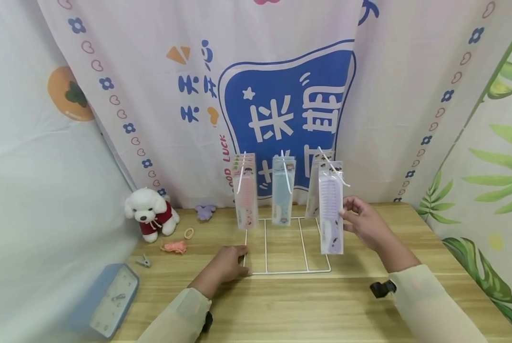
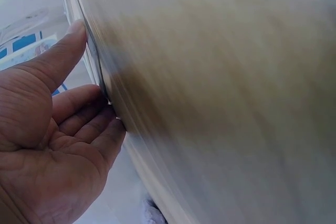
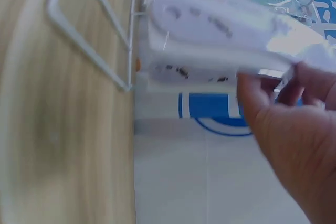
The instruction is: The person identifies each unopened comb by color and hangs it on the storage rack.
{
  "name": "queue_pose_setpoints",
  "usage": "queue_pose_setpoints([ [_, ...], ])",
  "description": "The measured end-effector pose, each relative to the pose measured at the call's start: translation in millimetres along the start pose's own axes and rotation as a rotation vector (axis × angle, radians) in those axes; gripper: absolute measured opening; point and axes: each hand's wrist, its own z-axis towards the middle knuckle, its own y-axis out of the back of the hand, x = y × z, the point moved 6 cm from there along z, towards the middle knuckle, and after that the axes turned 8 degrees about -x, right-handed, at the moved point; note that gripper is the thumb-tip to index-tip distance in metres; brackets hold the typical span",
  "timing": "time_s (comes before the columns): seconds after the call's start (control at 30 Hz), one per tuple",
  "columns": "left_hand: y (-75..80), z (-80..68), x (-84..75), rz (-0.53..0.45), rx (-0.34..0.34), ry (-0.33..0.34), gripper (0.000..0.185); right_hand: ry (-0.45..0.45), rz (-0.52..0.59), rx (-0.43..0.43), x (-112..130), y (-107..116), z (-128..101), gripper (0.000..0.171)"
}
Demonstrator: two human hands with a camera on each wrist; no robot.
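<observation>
Near the front left of the wooden surface [image 1: 307,305] lies a blue clock [image 1: 110,300]. The left hand [image 1: 226,267] rests flat on the surface with its fingers loose, touching the near left corner of the white wire rack [image 1: 281,247]. The right hand [image 1: 367,226] is on the right, a bit farther back. It pinches the right edge of a purple comb pack [image 1: 331,209] between thumb and fingers. This pack hangs at the front of the rack's right hook, over the near right part of the rack. More packs hang farther back: a pink comb pack [image 1: 245,195] on the left and a blue comb pack [image 1: 282,193] in the middle. Far on the left sit a clip [image 1: 143,261], a pink toy [image 1: 174,247], a hair ring [image 1: 189,233] and a white toy dog [image 1: 150,212]. Behind it all hangs a curtain [image 1: 281,85].
</observation>
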Motion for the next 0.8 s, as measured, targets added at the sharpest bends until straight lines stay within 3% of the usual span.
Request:
queue_pose_setpoints([
  [0.17,0.3,0.9,0.2,0.000,-0.005,-0.008,0.069,-0.033,0.013,-0.064,-0.1,-5.8,22.0,0.020],
  [0.37,0.9,-0.9,0.5,-0.002,0.000,-0.007,0.068,-0.022,0.040,-0.074,-6.4,-8.8,37.1,0.019],
  [0.8,1.9,-0.7,-0.1,0.005,-0.005,-0.009,0.068,-0.012,-0.105,-0.126,-8.2,-14.4,63.6,0.023],
])
